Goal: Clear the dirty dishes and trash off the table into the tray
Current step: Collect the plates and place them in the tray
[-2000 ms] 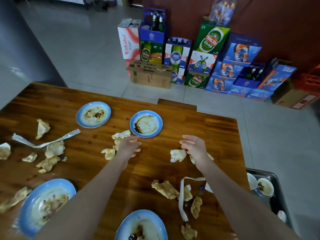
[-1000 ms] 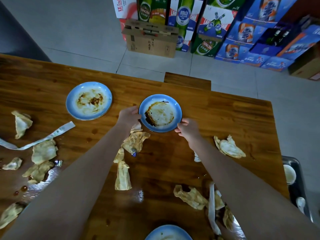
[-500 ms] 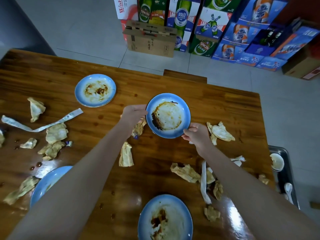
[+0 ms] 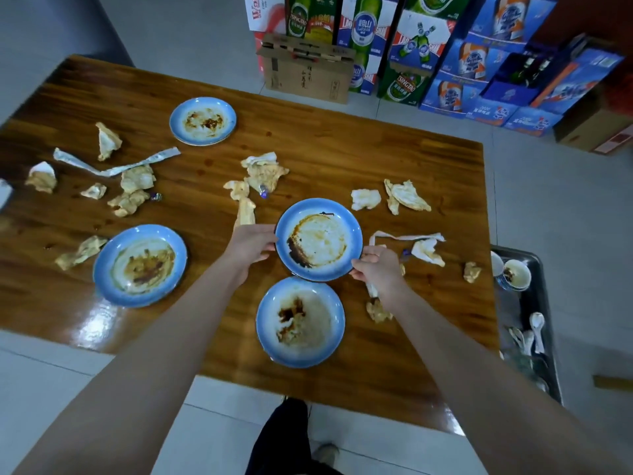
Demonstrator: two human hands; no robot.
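Gripping a dirty blue plate (image 4: 318, 240) from both sides: with the left hand (image 4: 251, 246) at the 9 o'clock rim, thumb over the edge and fingers curled beneath; with the right hand (image 4: 378, 269) at the 4 o'clock rim, pinching the edge. Held over the middle of the bench (image 4: 342, 149), toward its near side. Brown sauce along the plate's 8 o'clock side.

Directly at 6 o'clock from it, a second plate (image 4: 300, 322), rims overlapping in the head view; cannot tell whether touching. At 9 o'clock, well apart, a third plate (image 4: 140, 265). At 11 o'clock, far across the wood, a fourth plate (image 4: 202, 121). Stains on each.

Crumpled napkins (image 4: 265, 173) at 11 o'clock of the held plate, more at 2 o'clock and at 3 o'clock. Toward 10 o'clock, another cluster with a long paper strip (image 4: 116, 166).

Off the bench's 3 o'clock end, a dark tray (image 4: 513, 310), with a bowl (image 4: 516, 274) at its far end and white spoons (image 4: 536, 329) nearer.

Beyond the bench at 12 to 1 o'clock, on the floor, stacked beer cartons (image 4: 411, 46) and a cardboard box (image 4: 306, 68).
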